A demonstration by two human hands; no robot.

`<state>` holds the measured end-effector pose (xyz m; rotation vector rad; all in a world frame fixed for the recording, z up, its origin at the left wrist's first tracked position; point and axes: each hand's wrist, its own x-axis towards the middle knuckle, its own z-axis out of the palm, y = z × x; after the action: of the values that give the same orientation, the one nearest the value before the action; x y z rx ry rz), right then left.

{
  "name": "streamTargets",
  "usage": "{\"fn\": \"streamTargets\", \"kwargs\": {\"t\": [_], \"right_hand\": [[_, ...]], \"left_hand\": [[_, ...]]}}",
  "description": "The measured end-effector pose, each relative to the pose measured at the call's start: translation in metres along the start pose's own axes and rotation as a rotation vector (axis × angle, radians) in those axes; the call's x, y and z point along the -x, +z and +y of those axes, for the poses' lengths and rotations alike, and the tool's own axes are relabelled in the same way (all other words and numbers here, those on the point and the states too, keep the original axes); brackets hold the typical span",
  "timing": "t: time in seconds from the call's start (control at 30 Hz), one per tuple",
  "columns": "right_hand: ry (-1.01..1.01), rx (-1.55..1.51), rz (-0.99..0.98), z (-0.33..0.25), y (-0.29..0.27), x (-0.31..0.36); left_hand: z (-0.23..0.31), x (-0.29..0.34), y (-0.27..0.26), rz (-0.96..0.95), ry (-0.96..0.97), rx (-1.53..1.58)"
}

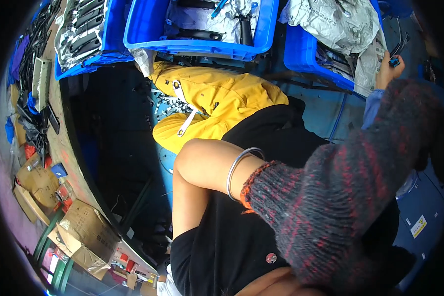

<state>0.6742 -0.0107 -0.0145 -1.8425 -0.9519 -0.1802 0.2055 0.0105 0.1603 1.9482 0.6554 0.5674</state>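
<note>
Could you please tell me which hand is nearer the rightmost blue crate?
Right. The right hand is at the crate edge, holding a dark part; the left hand is far off, lower left.

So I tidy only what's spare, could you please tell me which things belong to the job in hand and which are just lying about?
In hand: small black part in right hand; blue crate beside it.
Lying about: yellow jacket; cardboard boxes; other blue crates.
</note>
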Motion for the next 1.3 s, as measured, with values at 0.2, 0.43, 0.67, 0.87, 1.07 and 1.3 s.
{"fn": "streamTargets", "kwargs": {"t": [0.2,0.43,0.67,0.87,1.07,1.3], "right_hand": [[0.134,0.675,-0.101,0.073,0.007,0.024],[-0.129,-0.14,0.12,-0.02,0.043,0.06],[-0.265,0.011,-0.517,-0.098,0.087,0.041],[0.008,-0.23,-0.472,-0.102,0.083,0.035],[0.007,-0.159,-0.431,-0.116,0.032,0.004],[-0.137,0.001,-0.645,-0.102,0.016,-0.017]], "left_hand": [[-0.021,-0.008,-0.012,0.27,-0.257,0.146],[-0.148,-0.015,-0.035,0.441,-0.177,0.344],[-0.147,-0.022,-0.002,0.454,-0.272,0.534],[-0.159,-0.129,0.048,0.236,0.472,-0.688],[-0.167,-0.189,0.087,0.001,0.247,-0.663],[-0.154,-0.172,0.107,-0.253,0.298,-0.365]]}}
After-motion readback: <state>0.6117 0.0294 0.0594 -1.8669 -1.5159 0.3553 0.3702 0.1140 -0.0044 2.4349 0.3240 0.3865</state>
